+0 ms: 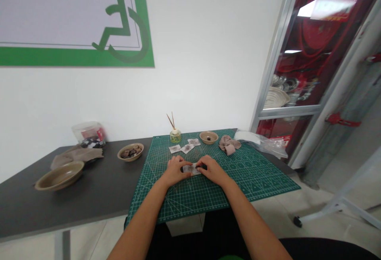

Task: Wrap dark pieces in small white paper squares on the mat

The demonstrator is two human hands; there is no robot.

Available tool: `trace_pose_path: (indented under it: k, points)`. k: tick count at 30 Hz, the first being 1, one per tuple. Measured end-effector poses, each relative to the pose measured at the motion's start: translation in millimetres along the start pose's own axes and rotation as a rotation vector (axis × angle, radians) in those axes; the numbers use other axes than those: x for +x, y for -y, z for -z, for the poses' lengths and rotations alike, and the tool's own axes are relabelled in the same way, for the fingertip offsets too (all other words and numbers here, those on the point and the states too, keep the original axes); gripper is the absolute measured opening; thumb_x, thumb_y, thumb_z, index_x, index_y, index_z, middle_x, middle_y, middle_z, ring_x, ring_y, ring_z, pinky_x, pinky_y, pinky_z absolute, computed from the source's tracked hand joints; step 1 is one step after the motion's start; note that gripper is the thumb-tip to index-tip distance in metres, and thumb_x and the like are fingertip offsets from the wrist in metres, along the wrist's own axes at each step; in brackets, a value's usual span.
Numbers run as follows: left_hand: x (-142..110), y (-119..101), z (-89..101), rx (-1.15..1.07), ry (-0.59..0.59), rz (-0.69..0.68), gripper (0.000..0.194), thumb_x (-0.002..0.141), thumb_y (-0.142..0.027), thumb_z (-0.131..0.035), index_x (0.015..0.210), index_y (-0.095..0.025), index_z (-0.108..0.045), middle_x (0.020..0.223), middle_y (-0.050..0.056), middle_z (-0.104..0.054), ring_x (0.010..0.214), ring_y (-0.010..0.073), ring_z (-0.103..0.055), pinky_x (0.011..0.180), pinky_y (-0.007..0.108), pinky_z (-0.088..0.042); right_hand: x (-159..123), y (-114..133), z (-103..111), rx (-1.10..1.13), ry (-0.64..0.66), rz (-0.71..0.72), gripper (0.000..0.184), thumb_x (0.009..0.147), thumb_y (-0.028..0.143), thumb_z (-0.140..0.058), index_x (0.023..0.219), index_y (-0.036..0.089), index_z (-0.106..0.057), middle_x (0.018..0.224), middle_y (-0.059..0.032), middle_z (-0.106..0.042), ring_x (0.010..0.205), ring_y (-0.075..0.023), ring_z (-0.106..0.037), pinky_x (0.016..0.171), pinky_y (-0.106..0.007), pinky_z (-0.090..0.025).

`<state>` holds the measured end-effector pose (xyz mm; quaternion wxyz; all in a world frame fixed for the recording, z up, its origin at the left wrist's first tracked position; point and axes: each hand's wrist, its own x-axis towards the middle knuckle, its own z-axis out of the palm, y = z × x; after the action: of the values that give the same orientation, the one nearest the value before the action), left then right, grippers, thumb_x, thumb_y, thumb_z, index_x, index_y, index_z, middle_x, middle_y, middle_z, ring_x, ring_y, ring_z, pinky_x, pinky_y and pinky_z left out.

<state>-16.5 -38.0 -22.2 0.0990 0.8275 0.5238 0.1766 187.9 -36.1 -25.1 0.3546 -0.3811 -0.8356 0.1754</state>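
Observation:
In the head view, a small white packet (188, 168) with a greyish patch in its middle is held low over the green cutting mat (247, 180). Thumb and fingers of my left hand (175, 172) pinch its left end. My right hand (212, 169) is closed at the packet's right end, where a dark spot shows by the fingertips; I cannot make out whether it is a separate piece. Just beyond my hands lie several similar white squares (187, 148) with grey markings. A tan bowl (208, 142) with a small dark object inside stands behind them.
A reed diffuser (175, 135) stands near the wall, and a crumpled brownish cloth (229, 145) lies right of the bowl. Clear plastic bag (262, 143) at the right edge. On the left are a bowl of dark pieces (131, 153), a larger bowl (61, 176) and a jar (89, 133).

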Motion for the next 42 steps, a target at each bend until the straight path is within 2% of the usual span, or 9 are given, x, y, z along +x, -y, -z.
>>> trace_pose_path:
  k: [10,19,23,26,32,38,42]
  points:
    - [0.2,0.7,-0.6,0.001,-0.015,-0.014,0.040,0.071,-0.054,-0.063,0.107,-0.037,-0.064,0.099,0.002,-0.050,0.097,0.0213,-0.043,0.082,0.034,-0.031,2.5,-0.2,-4.5,-0.011,0.042,0.118,0.018,0.078,0.007,-0.059,0.088,0.019,-0.066,0.082,-0.0026,-0.063,0.086,-0.0173,-0.052,0.082,-0.032,-0.040]
    - [0.6,1.4,-1.7,0.008,-0.001,0.000,0.041,0.072,-0.053,-0.063,0.109,-0.037,-0.063,0.099,0.002,-0.050,0.098,0.0216,-0.043,0.083,0.034,-0.031,-0.4,-1.8,-0.2,-0.006,0.033,0.053,0.018,0.077,0.008,-0.059,0.089,0.019,-0.065,0.081,-0.0030,-0.062,0.085,-0.0178,-0.051,0.079,-0.032,-0.040]
    - [0.1,0.2,-0.6,0.004,-0.007,-0.006,0.039,0.072,-0.052,-0.063,0.109,-0.037,-0.064,0.100,0.002,-0.050,0.098,0.0215,-0.043,0.083,0.034,-0.031,-1.0,-0.3,0.5,-0.003,-0.011,0.001,0.013,0.076,0.006,-0.059,0.080,0.018,-0.062,0.078,-0.0023,-0.059,0.081,-0.0173,-0.051,0.074,-0.031,-0.041]
    - [0.0,0.2,-0.7,-0.004,-0.011,-0.011,0.040,0.072,-0.052,-0.064,0.109,-0.037,-0.064,0.099,0.002,-0.049,0.098,0.0214,-0.043,0.084,0.034,-0.031,-0.7,0.0,1.8,-0.023,-0.022,0.011,0.012,0.075,0.006,-0.060,0.077,0.017,-0.061,0.076,-0.0022,-0.060,0.080,-0.0175,-0.051,0.076,-0.031,-0.040]
    - [0.5,1.6,-1.6,0.000,-0.013,-0.012,0.040,0.072,-0.052,-0.063,0.109,-0.036,-0.064,0.099,0.002,-0.050,0.097,0.0217,-0.044,0.082,0.034,-0.031,1.1,1.0,-0.3,-0.011,0.036,0.081,0.016,0.077,0.006,-0.059,0.086,0.018,-0.064,0.082,-0.0026,-0.062,0.085,-0.0174,-0.052,0.081,-0.033,-0.039]
    - [0.3,1.3,-1.0,-0.010,-0.015,-0.017,0.040,0.071,-0.052,-0.064,0.108,-0.036,-0.064,0.099,0.002,-0.050,0.098,0.0218,-0.044,0.083,0.035,-0.031,0.3,-1.1,-3.8,0.014,0.022,0.026,0.014,0.079,0.009,-0.058,0.089,0.018,-0.063,0.083,-0.0032,-0.062,0.083,-0.0173,-0.052,0.077,-0.031,-0.041]
    - [0.2,0.3,0.5,0.004,-0.009,-0.007,0.040,0.072,-0.053,-0.063,0.108,-0.036,-0.064,0.099,0.002,-0.050,0.097,0.0214,-0.044,0.083,0.034,-0.031,1.4,-2.8,-5.3,0.005,0.035,0.065,0.016,0.078,0.006,-0.058,0.087,0.018,-0.063,0.083,-0.0025,-0.063,0.085,-0.0170,-0.052,0.079,-0.031,-0.040]
